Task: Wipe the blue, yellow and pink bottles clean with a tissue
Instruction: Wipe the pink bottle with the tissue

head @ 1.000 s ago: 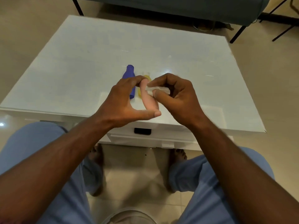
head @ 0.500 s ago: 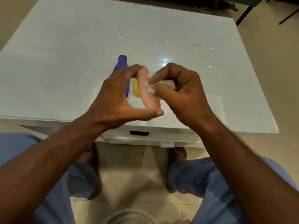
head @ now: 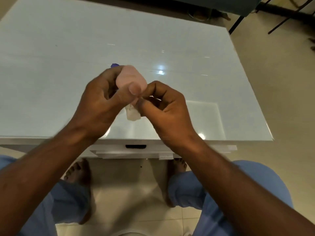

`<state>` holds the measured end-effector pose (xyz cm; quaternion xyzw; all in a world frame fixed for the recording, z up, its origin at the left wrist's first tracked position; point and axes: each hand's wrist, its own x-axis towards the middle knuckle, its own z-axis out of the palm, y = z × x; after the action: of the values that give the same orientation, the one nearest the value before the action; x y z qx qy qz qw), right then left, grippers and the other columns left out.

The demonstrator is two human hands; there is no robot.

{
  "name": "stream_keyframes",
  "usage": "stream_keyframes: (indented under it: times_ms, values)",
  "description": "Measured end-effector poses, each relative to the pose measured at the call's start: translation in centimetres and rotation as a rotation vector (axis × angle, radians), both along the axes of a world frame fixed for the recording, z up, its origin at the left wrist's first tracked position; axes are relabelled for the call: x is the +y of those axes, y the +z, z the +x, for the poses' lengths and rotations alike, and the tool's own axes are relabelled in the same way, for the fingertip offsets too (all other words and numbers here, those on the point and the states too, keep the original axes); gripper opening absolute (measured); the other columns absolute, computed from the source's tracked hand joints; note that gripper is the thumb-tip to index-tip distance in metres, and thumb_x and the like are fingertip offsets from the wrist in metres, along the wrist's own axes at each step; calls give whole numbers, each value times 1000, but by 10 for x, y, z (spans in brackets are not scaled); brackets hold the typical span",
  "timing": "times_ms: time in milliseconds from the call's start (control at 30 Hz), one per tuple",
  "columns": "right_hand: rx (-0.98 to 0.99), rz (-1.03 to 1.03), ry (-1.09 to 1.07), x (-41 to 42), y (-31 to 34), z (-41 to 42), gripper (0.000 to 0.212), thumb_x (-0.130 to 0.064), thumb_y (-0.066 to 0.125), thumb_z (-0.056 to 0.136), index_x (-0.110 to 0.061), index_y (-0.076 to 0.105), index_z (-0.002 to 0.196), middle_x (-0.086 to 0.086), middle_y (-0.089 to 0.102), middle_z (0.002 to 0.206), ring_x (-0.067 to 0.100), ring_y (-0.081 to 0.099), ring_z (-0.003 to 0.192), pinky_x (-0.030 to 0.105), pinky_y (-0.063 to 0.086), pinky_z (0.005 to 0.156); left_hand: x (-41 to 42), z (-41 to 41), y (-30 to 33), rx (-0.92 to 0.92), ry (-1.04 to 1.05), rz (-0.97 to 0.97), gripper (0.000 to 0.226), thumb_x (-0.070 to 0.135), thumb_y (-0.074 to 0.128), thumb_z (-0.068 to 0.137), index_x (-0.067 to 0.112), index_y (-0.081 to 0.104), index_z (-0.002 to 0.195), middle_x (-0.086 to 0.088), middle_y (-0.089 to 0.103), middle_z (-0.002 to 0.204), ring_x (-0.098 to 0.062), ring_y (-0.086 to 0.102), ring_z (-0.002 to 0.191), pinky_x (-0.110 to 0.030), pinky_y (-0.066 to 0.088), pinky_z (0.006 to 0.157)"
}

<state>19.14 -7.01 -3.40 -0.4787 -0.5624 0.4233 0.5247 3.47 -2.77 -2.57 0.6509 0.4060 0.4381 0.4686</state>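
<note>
The glossy white glass-topped counter (head: 170, 40) is lying below both hands, its near edge running just above a dark drawer slot (head: 135, 146); broad bare surface is extending left, right and behind the hands. The left hand (head: 100, 103) is gripping the smooth pink plastic bottle (head: 131, 77), fingers curled round the body and thumb pressing its front, holding it above the counter's near half. The right hand (head: 167, 109) is pinching the crumpled white tissue (head: 132, 113) at the bottle's lower end. The blue bottle (head: 114, 65) is showing only as a small tip behind the left fingers. No legible writing is showing on any item.
</note>
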Motion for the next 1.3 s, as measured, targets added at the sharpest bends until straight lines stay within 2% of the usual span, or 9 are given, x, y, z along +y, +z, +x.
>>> stream_keyframes:
  times_ms: [133, 200, 300, 467, 600, 700, 800, 933, 1300]
  values:
    - [223, -87, -196, 14, 2, 9, 8, -8, 69, 93, -9, 73, 101, 14, 74, 99, 28, 72, 91, 44, 62, 85, 4, -1, -7, -47, -9, -110, 45, 57, 55, 90, 29, 67, 122, 2, 70, 117, -19, 65, 114, -49, 54, 100]
    - [341, -110, -246, 15, 4, 13, 11, -6, 70, 96, -6, 72, 107, 20, 73, 107, 31, 73, 95, 44, 62, 87, 4, -1, -8, -30, -64, -138, 59, 66, 58, 83, 27, 65, 127, 4, 69, 122, -15, 65, 117, -37, 55, 99]
    - [211, -64, -195, 10, 1, 12, 12, -7, 69, 96, -11, 73, 107, 17, 74, 111, 36, 72, 105, 56, 60, 96, -5, 4, -4, -21, -103, -169, 67, 87, 57, 65, 44, 68, 115, 24, 70, 107, 4, 65, 103, -13, 52, 82]
    - [200, 85, -81, 1, 10, 11, 20, 1, 67, 88, -17, 71, 97, 6, 73, 99, 27, 71, 95, 42, 60, 84, -4, 4, -5, -116, -62, -217, 56, 97, 53, 51, 59, 72, 87, 27, 72, 99, -1, 65, 104, -36, 49, 101]
    - [161, -37, -185, 8, 3, 13, 14, -6, 72, 95, -11, 73, 108, 13, 75, 110, 31, 73, 104, 50, 62, 93, -6, 11, -8, -119, -40, -216, 69, 97, 55, 47, 56, 68, 101, 35, 67, 102, 7, 64, 103, -17, 51, 87]
    - [201, -142, -231, 9, 2, 14, 14, -9, 72, 97, -12, 72, 111, 11, 74, 112, 27, 74, 104, 40, 64, 89, -9, 13, -11, -1, -54, -138, 97, 95, 57, 50, 39, 53, 128, 24, 61, 119, 5, 60, 111, -10, 52, 82]
    - [128, -104, -245, 7, 4, 18, 14, -10, 71, 97, -20, 73, 107, 4, 75, 112, 22, 74, 106, 42, 64, 89, -9, 6, -11, 125, -114, -66, 96, 76, 72, 60, 36, 41, 142, 24, 51, 130, 0, 56, 118, -16, 54, 88]
    - [91, -84, -208, 6, 9, 20, 19, -9, 71, 97, -20, 74, 113, 0, 76, 115, 19, 74, 108, 42, 64, 92, -11, 2, -8, 320, -138, 45, 83, 75, 67, 59, 53, 34, 132, 41, 42, 122, 14, 49, 112, 2, 42, 80]
    - [-139, 198, 32, 2, 22, 27, 33, 14, 58, 91, -10, 75, 106, -3, 76, 100, 12, 74, 100, 25, 60, 85, -9, 2, -17, 212, -146, -62, 93, 63, 77, 65, 33, 42, 146, 16, 58, 132, -8, 57, 123, -23, 52, 99]
